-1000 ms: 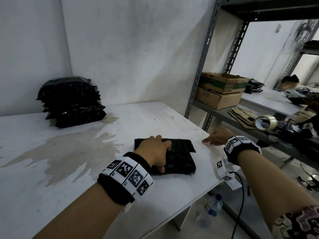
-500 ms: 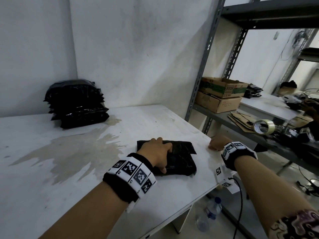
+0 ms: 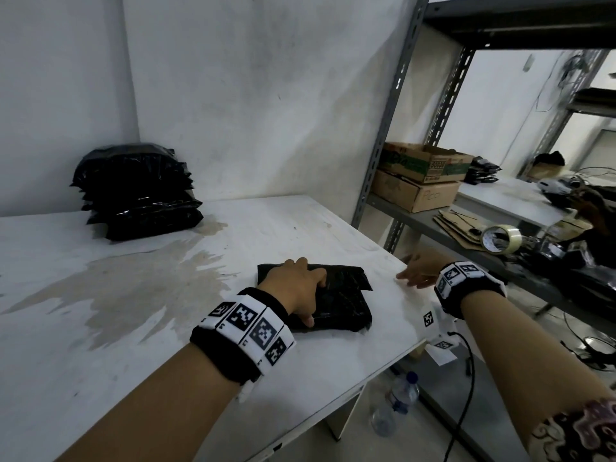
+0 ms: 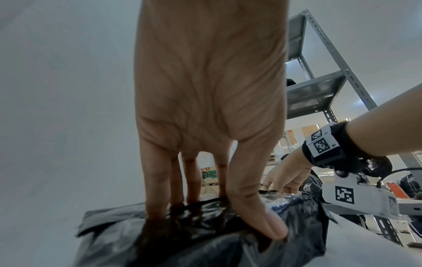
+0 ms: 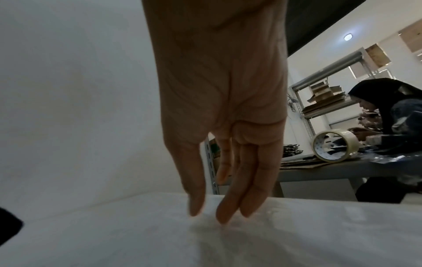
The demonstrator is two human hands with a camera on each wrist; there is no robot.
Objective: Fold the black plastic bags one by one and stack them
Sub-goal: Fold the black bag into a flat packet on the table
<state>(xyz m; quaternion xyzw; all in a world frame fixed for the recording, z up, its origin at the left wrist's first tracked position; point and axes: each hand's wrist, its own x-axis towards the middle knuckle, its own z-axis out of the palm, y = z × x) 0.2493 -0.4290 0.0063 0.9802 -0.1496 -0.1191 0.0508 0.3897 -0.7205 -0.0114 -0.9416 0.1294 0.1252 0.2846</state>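
A folded black plastic bag [image 3: 343, 305] lies on the white table [image 3: 166, 345] near its right front edge. My left hand [image 3: 296, 288] rests on top of it. In the left wrist view the fingers [image 4: 157, 189] press straight down into the bag [image 4: 205, 240] and the thumb sits on its near fold. My right hand [image 3: 416, 271] lies to the right of the bag, apart from it. Its straight fingertips [image 5: 221, 215] touch the bare table and hold nothing. A stack of folded black bags [image 3: 140, 195] stands at the back left against the wall.
A grey metal rack [image 3: 393, 128] stands just right of the table, holding cardboard boxes [image 3: 423, 178] and a tape roll [image 3: 501, 240]. A water bottle [image 3: 396, 405] stands on the floor below the table edge. A brownish stain [image 3: 133, 288] marks the table's middle. Another person [image 5: 388, 117] sits beyond the rack.
My right hand drew back to the table edge, then stretched its fingers out onto the table again. The left hand stayed on the folded bag.
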